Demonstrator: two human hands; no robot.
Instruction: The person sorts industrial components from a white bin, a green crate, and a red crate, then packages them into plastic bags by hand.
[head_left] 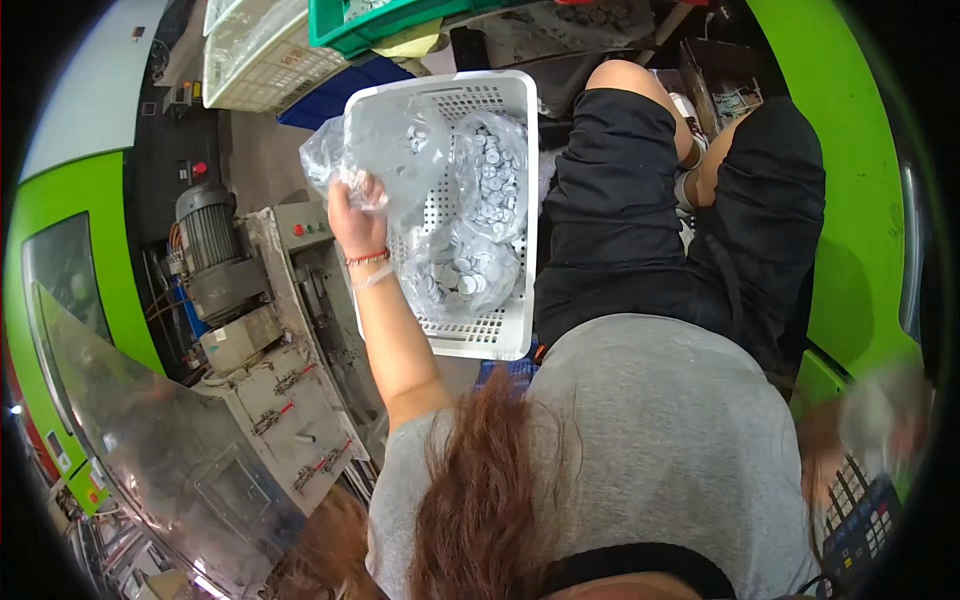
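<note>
My left hand [357, 212] is closed around the gathered plastic of a clear bag [400, 150], above the far left part of a white perforated plastic basket [531, 200]. A few small grey discs show through this bag. Two more clear bags lie in the basket. One, on the right side [490, 185], is full of small grey discs, and the nearer one [465, 275] contains larger-looking round grey pieces. At the right edge is a smeared, skin-toned shape [888, 425] that may be my right hand; its fingers cannot be made out.
Left of the basket stands a machine with a grey motor [212, 240] and a metal cabinet [300, 415]. White crates [270, 60] and a green crate [345, 35] are at the far side. Green machine panels [860, 200] flank my legs on the right, with a keypad [865, 525] nearer me.
</note>
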